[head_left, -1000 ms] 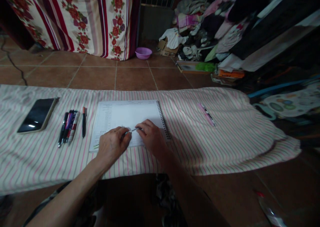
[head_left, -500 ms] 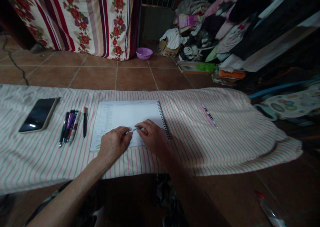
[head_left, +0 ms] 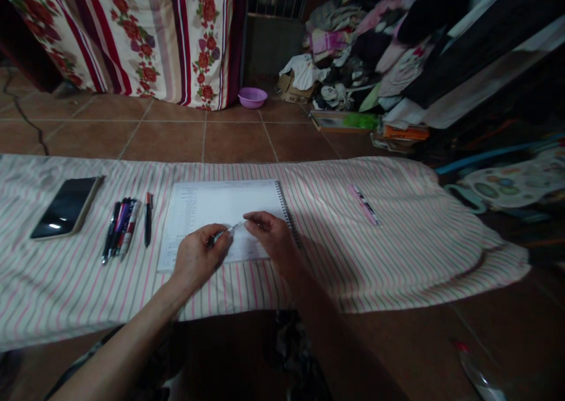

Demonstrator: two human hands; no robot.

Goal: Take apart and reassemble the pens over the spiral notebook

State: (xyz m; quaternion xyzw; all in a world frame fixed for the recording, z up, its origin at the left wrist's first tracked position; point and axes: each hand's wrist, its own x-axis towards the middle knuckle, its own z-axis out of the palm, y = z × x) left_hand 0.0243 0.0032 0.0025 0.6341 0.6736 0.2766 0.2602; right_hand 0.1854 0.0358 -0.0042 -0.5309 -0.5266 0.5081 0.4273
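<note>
Over a spiral notebook (head_left: pixel 233 198) with a white page, my left hand (head_left: pixel 198 257) is closed around the dark body of a pen (head_left: pixel 236 226). A thin, pale length of this pen spans the gap between my hands. The thumb and fingertips of my right hand (head_left: pixel 273 239) pinch its other end. My fingers hide much of the pen, so I cannot tell whether it is in one piece. Left of the notebook lie a black pen with an orange end (head_left: pixel 148 218) and a row of several pens (head_left: pixel 120 227).
A striped cloth (head_left: pixel 397 236) covers the low table. A phone (head_left: pixel 66 208) lies at its left, a pink-and-black pen (head_left: pixel 365 205) at its right. Beyond, a purple basin (head_left: pixel 253 98) stands on the tiled floor beside a flowered curtain (head_left: pixel 154 42); clothes (head_left: pixel 335 42) are piled at the right.
My right fingers have shifted slightly right and away from the left hand, so more of the pale pen part shows. The view has tilted a little.
</note>
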